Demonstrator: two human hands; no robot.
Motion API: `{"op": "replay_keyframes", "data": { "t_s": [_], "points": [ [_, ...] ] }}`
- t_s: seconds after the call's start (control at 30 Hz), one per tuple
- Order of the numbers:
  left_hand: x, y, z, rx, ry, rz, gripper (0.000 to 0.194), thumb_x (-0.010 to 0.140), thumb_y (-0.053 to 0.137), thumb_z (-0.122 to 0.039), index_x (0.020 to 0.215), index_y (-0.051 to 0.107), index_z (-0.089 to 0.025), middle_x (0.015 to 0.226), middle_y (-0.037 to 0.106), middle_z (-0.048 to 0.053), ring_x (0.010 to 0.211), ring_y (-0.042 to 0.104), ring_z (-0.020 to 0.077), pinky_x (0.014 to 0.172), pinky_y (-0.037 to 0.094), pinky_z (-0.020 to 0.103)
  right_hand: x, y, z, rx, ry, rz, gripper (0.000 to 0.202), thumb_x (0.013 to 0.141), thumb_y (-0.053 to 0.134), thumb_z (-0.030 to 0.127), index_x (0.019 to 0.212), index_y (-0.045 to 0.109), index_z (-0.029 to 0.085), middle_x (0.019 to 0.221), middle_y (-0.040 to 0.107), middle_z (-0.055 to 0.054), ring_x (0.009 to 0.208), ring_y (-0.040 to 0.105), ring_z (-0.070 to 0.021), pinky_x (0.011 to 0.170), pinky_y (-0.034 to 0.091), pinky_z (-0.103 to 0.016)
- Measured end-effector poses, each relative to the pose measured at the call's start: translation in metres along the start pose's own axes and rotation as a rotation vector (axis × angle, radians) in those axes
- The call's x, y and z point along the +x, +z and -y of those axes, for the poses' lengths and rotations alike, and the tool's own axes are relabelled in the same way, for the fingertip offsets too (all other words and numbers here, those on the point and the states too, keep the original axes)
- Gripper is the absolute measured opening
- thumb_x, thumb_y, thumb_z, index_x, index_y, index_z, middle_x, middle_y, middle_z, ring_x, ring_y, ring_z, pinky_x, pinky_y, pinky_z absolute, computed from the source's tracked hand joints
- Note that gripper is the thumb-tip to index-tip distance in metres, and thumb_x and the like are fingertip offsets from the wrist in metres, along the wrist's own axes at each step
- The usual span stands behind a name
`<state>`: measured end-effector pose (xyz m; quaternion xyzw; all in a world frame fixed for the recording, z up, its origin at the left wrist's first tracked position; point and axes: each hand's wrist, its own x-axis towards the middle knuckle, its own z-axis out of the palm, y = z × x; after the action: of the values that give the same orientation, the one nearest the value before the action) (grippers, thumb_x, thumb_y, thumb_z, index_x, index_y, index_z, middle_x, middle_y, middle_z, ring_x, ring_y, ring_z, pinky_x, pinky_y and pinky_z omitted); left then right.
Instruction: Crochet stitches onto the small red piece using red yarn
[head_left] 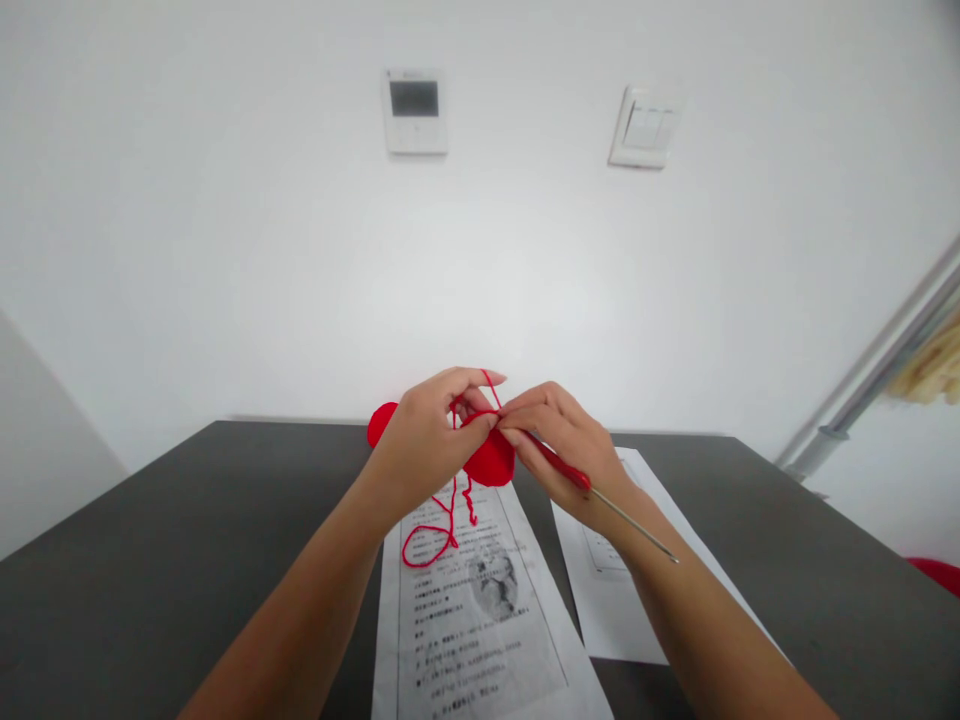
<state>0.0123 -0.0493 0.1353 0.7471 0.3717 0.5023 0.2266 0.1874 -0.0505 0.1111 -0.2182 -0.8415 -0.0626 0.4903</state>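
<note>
A small red crocheted piece [491,462] is pinched between the thumb and fingers of my left hand [431,425]. Red yarn runs over the stretched index finger of that hand and down to the piece. My right hand [562,440] is closed round a crochet hook [566,468] with a red handle; its thin metal end points down to the right, over the forearm. The hook's working tip is hidden at the piece, where both hands nearly touch. Loose red yarn [427,545] hangs in a loop below. Behind my left hand shows a red ball of yarn [381,422].
A printed sheet [465,640] lies on the dark table [150,560] under my hands, with a second sheet [622,620] to its right. The white wall behind carries a panel [416,112] and a switch [646,127]. A grey pipe [885,370] runs at the right.
</note>
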Motion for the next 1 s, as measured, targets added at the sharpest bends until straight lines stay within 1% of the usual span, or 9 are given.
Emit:
{"op": "replay_keyframes", "data": {
  "t_s": [0.1,0.23,0.4,0.53,0.63,0.73,0.87,1.0],
  "points": [
    [0.002,-0.002,0.000,-0.233,-0.122,-0.005,0.040,0.075,0.065,-0.020,0.114,0.064,-0.012,0.077,0.066,0.002,0.071,0.061,0.0137,0.065,0.049,0.026,-0.001,0.002,-0.006,-0.021,-0.052,-0.092,0.014,0.093,0.056,0.018,0.105,0.060,0.023,0.103,0.063,-0.008,0.094,0.064,-0.0180,0.078,0.056,-0.033],
    [0.005,-0.004,-0.001,-0.462,-0.227,0.021,0.049,0.069,0.073,-0.022,0.116,0.063,-0.010,0.074,0.064,0.001,0.066,0.060,0.0125,0.062,0.048,0.026,-0.001,0.002,-0.010,-0.017,-0.072,-0.107,0.016,0.091,0.059,0.020,0.107,0.060,0.023,0.103,0.066,-0.008,0.095,0.066,-0.0187,0.079,0.057,-0.033],
    [0.008,-0.004,0.002,-0.675,-0.301,0.083,0.047,0.064,0.077,-0.019,0.109,0.068,-0.011,0.069,0.063,-0.001,0.061,0.058,0.0100,0.058,0.046,0.023,-0.002,-0.001,-0.011,-0.003,-0.095,-0.118,0.016,0.091,0.060,0.018,0.105,0.061,0.024,0.102,0.068,-0.008,0.093,0.067,-0.0187,0.078,0.058,-0.033],
    [0.010,-0.002,0.004,-0.796,-0.334,0.127,0.041,0.061,0.079,-0.019,0.101,0.072,-0.011,0.065,0.062,-0.001,0.057,0.056,0.0081,0.056,0.045,0.022,-0.003,-0.001,-0.012,-0.087,-0.201,-0.154,0.018,0.090,0.060,0.016,0.107,0.060,0.022,0.102,0.068,-0.010,0.092,0.067,-0.0190,0.076,0.058,-0.032],
    [0.010,0.001,0.006,-0.806,-0.330,0.098,0.041,0.061,0.080,-0.021,0.100,0.072,-0.011,0.065,0.062,-0.001,0.056,0.055,0.0082,0.056,0.045,0.023,-0.004,0.004,-0.013,-0.197,-0.245,-0.184,0.022,0.090,0.059,0.016,0.111,0.059,0.022,0.105,0.068,-0.012,0.092,0.067,-0.0202,0.073,0.059,-0.033],
    [0.009,0.005,0.006,-0.765,-0.319,0.026,0.044,0.063,0.080,-0.023,0.104,0.071,-0.011,0.070,0.065,0.000,0.061,0.059,0.0103,0.061,0.048,0.024,-0.005,0.010,-0.014,-0.254,-0.217,-0.196,0.023,0.091,0.057,0.016,0.113,0.058,0.023,0.107,0.067,-0.012,0.094,0.066,-0.0215,0.073,0.059,-0.036],
    [0.008,0.007,0.004,-0.678,-0.289,-0.027,0.046,0.065,0.078,-0.023,0.108,0.068,-0.011,0.074,0.066,0.000,0.066,0.061,0.0115,0.064,0.049,0.025,-0.005,0.014,-0.011,-0.252,-0.156,-0.198,0.022,0.090,0.056,0.015,0.111,0.058,0.022,0.107,0.067,-0.013,0.095,0.066,-0.0224,0.075,0.059,-0.037],
    [0.008,0.009,0.003,-0.530,-0.218,-0.059,0.043,0.069,0.074,-0.021,0.109,0.066,-0.010,0.072,0.064,-0.001,0.067,0.061,0.0118,0.067,0.050,0.025,-0.003,0.013,-0.008,-0.222,-0.112,-0.174,0.021,0.090,0.055,0.013,0.110,0.057,0.021,0.106,0.067,-0.013,0.095,0.066,-0.0225,0.076,0.058,-0.038]
  ]
}}
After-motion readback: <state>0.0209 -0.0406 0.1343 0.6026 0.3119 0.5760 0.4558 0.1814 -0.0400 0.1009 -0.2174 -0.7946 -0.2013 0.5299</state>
